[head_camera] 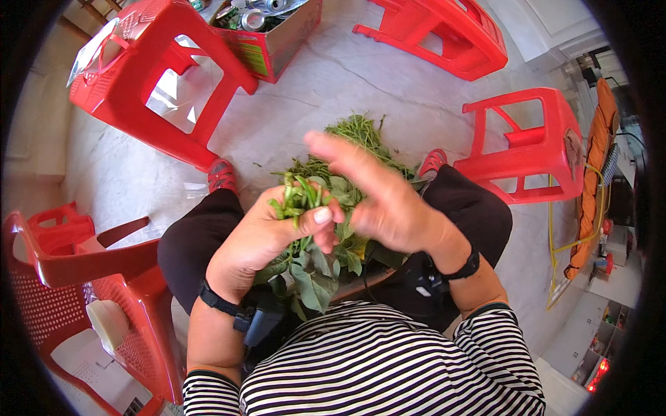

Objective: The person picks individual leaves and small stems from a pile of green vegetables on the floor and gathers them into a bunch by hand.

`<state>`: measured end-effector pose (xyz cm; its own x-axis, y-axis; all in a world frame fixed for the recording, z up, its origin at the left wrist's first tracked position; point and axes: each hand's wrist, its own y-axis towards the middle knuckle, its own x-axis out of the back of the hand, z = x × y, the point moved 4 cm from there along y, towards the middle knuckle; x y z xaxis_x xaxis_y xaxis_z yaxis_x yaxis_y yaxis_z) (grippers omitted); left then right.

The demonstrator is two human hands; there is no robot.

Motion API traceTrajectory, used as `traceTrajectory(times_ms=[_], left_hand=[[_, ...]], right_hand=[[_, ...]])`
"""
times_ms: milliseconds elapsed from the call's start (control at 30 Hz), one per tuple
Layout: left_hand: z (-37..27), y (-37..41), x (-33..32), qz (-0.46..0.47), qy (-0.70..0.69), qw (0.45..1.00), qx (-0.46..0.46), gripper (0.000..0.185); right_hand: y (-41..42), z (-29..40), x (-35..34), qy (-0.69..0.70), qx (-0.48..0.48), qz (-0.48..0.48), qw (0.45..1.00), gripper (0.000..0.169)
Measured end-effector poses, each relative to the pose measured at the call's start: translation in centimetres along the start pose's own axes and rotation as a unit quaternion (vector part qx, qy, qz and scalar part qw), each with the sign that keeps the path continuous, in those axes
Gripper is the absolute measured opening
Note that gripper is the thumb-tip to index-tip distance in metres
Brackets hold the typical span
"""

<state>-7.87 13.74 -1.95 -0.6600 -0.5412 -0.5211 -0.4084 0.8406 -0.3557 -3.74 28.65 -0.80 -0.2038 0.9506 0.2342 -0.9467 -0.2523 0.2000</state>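
Note:
In my left hand is a bunch of leafy greens, gripped near the stem ends. Its cut green stems poke up past my thumb, and broad leaves hang below toward my lap. My right hand is raised just to the right of the bunch, blurred, with its fingers apart and nothing in them. Beyond both hands a heap of thin green stems lies on the floor between my feet. More leaves sit beneath my hands, partly hidden by them.
A tall red plastic stool stands at upper left beside a cardboard box of drink cans. Another red stool is at right; a third lies toppled at the top. A red plastic chair stands at lower left.

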Motion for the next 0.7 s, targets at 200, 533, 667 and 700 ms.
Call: traceTrajectory(times_ms=[200,533,667,700], left_hand=[[-1.7,-1.3,0.4,0.007,-0.076,0.989,-0.126,0.028],[-2.0,-4.3,1.5,0.116,-0.163,0.974,-0.104,0.03],[-2.2,-4.1,2.0,0.025,-0.157,0.979,-0.124,0.035],[-2.2,-3.8,2.1,0.01,-0.136,0.982,-0.13,0.035]], right_hand=[[-1.3,-10.7,7.7,-0.167,-0.218,-0.232,0.933,0.034],[-9.9,-27.7,-0.2,-0.29,-0.459,0.125,0.83,0.049],[-9.9,-28.4,-0.6,-0.318,-0.537,0.112,0.773,0.045],[-9.5,-27.7,-0.3,-0.311,-0.543,0.094,0.775,0.04]])
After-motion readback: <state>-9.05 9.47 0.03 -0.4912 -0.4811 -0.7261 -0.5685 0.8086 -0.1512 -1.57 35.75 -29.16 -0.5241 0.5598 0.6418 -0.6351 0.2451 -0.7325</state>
